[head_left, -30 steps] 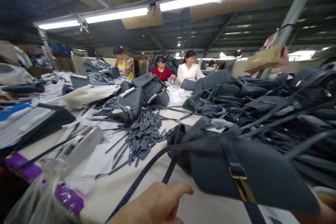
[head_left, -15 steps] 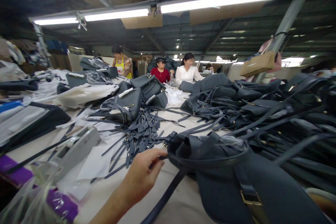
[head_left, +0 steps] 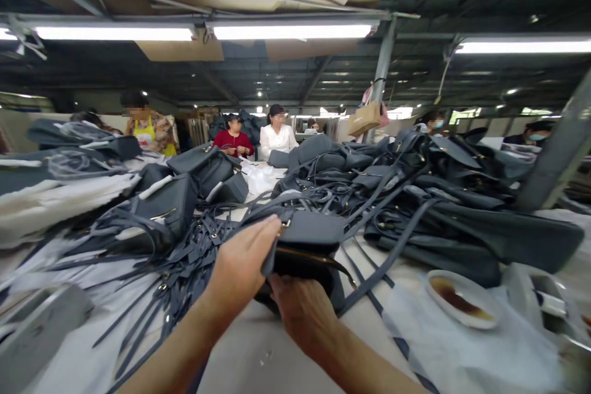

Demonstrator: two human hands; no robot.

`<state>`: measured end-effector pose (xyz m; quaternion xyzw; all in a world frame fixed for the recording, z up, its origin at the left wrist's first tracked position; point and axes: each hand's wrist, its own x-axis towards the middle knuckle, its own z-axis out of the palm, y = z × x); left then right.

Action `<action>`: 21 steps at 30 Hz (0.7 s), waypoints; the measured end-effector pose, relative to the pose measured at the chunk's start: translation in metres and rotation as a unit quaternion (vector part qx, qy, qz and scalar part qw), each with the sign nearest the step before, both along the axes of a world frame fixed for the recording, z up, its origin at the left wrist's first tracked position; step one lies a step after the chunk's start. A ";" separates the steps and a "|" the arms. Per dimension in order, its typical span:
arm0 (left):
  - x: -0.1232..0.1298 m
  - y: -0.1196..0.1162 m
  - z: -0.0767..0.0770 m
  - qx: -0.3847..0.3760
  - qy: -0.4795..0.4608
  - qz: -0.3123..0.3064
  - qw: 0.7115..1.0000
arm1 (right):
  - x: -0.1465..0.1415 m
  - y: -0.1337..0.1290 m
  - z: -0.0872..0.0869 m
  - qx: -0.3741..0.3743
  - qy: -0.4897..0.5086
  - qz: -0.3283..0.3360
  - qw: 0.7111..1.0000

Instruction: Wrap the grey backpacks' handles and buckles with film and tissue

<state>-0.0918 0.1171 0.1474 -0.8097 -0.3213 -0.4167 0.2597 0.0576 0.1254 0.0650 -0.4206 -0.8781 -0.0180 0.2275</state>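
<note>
The bag [head_left: 318, 228] is found at the centre of the head view, above the table [head_left: 258, 360], its opening turned toward the wearer. Its left edge is clamped by the left hand [head_left: 240, 265], fingers together, apparently so that the body is steadied and the opening spread. The fingers of the right hand [head_left: 305, 311] are placed in the lower part of the opening, probably to support it from within; whether they are closed on anything cannot be told, the tips being hidden.

A heap of straps [head_left: 178, 277] is noted at 8 o'clock from the bag, just beside the left forearm, presumably placed within easy reach. More bags [head_left: 466, 240] are piled at 3 o'clock, and a dish [head_left: 493, 315] is set at 4 o'clock beside a grey dispenser [head_left: 530, 286].

The bag is of dark blue-grey, smooth, leather-like material, soft-edged, with a gold-toned zip [head_left: 339, 266] curving along its opening. The straps are narrow, flat and tangled, with small metal rings. The dish is white, shallow and rounded, with brown matter inside. Crumpled, translucent sheeting [head_left: 512, 351] is spread below it.
</note>
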 end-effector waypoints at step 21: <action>-0.010 -0.011 -0.043 0.074 0.180 0.011 0.981 | 0.109 -0.013 -0.016 -0.220 0.473 -0.079 0.849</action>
